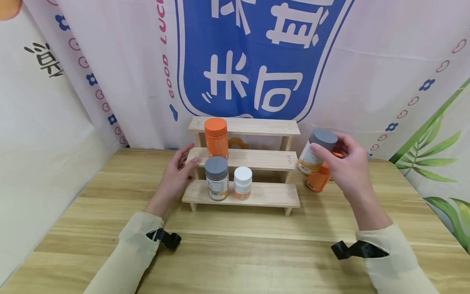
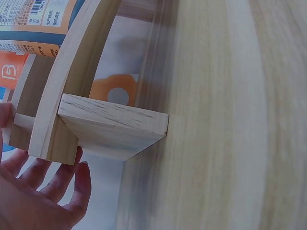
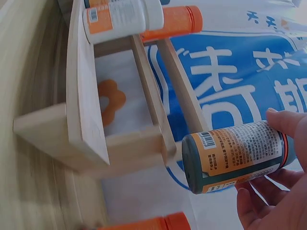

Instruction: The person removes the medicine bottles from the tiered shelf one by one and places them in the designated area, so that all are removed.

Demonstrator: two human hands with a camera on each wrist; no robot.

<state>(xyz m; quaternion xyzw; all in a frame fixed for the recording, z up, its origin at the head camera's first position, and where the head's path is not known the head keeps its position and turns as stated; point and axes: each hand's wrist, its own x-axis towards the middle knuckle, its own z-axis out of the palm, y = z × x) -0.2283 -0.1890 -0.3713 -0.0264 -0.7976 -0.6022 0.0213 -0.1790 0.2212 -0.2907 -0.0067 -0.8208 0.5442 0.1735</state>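
My right hand (image 1: 350, 163) grips a grey-lidded supplement bottle (image 3: 235, 155) with a white and orange label, raised and tilted right of a three-tier wooden stand (image 1: 264, 194). In the head view, an orange bottle (image 1: 318, 179) stands on the table behind it, partly hidden. My left hand (image 1: 176, 175) holds the stand's left end, thumb by the middle tier and fingers around the edge. On the bottom tier stand another grey-lidded bottle (image 1: 217, 179) and a small white bottle (image 1: 242, 183). An orange-capped bottle (image 1: 216, 139) sits on the middle tier, its base partly hidden.
The stand rests on a wood-grain table (image 1: 235, 253), near its back edge. Behind hangs a white curtain (image 1: 367, 81) with a blue printed panel (image 1: 249, 53). Small black cameras (image 1: 170, 240) are strapped at both wrists.
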